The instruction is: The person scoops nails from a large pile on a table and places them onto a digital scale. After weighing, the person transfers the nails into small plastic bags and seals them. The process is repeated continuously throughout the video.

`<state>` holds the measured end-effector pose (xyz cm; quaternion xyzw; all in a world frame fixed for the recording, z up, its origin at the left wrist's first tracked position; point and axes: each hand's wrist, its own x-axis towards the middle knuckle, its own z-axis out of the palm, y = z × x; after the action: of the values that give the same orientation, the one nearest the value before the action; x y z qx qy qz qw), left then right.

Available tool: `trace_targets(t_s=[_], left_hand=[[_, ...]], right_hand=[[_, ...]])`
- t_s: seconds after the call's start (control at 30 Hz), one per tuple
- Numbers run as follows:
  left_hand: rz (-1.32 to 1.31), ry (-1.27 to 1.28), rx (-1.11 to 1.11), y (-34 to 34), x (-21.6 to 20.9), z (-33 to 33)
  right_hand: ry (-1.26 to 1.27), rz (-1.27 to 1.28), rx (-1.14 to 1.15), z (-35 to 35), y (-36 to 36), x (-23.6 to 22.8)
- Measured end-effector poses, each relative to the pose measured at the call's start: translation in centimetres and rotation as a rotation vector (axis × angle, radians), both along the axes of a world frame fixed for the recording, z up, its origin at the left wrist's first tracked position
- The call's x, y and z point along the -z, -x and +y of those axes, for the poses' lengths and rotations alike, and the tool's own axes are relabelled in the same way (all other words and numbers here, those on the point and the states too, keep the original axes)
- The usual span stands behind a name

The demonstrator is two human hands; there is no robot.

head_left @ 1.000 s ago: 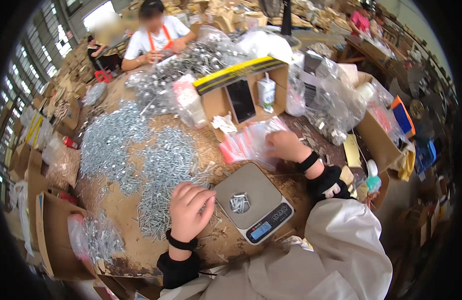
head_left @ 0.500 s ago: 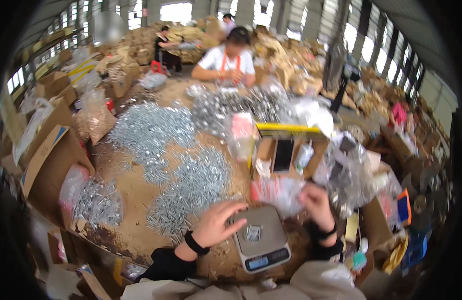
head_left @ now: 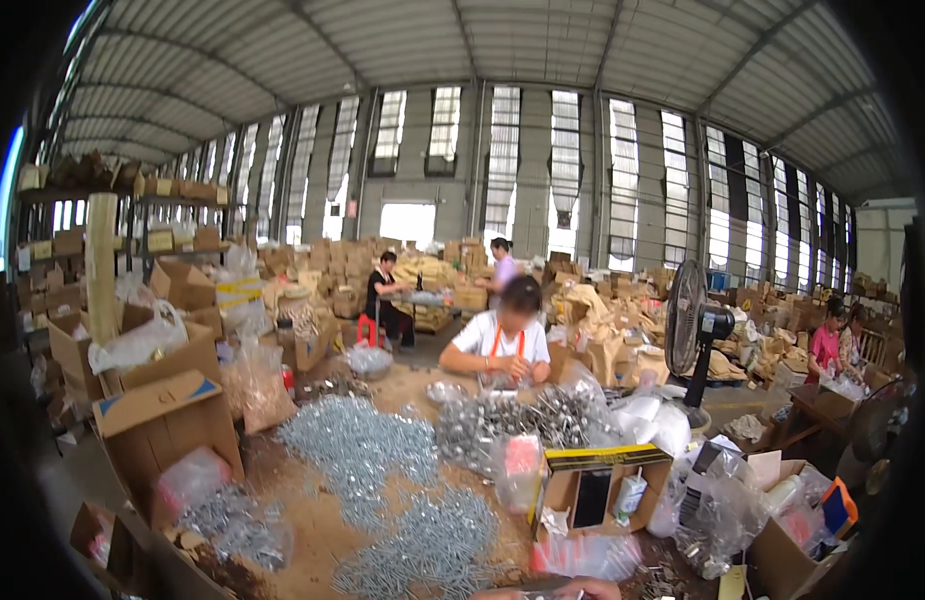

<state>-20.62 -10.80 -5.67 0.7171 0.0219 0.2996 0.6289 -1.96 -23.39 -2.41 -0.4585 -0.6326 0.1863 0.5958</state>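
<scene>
The view is lifted toward the hall, and only a thin strip of my hands (head_left: pixel 547 592) shows at the bottom edge; their fingers are cut off. Just above that strip lies a pile of small pink and white bags (head_left: pixel 572 555). To its left a heap of silver screws (head_left: pixel 432 540) spreads over the brown table, with a second heap (head_left: pixel 357 445) farther back. An open cardboard box (head_left: pixel 567 500) with a yellow and black rim holds a dark phone and a white bottle (head_left: pixel 630 492).
A person in a white top (head_left: pixel 502 340) works across the table behind a heap of shiny metal parts (head_left: pixel 512 420). Cardboard boxes (head_left: pixel 162 420) stand left, clear plastic bags (head_left: pixel 717 510) right, a black standing fan (head_left: pixel 697 335) behind. Other people sit among stacked boxes.
The view has swung up from the table to the hall. The scale and both of my hands have slid down, and only a sliver of the hands remains at the bottom edge.
</scene>
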Motion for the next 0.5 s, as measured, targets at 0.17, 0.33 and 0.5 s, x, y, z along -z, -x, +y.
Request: trace_targets(t_s=[0.17, 0.33, 0.5], left_hand=[[-0.012, -0.231, -0.125, -0.1, 0.2, -0.4], [0.04, -0.388, 0.036, -0.3, 1.6, 0.2], [0.163, 0.07, 0.178, 0.2, 3.1, -0.1]], right_hand=[[-0.041, 0.088, -0.106, 0.1, 0.0, -0.2], [-0.17, -0.385, -0.165, 0.2, 1.2, -1.7], [-0.197, -0.383, -0.099, 0.9, 1.4, -1.9]])
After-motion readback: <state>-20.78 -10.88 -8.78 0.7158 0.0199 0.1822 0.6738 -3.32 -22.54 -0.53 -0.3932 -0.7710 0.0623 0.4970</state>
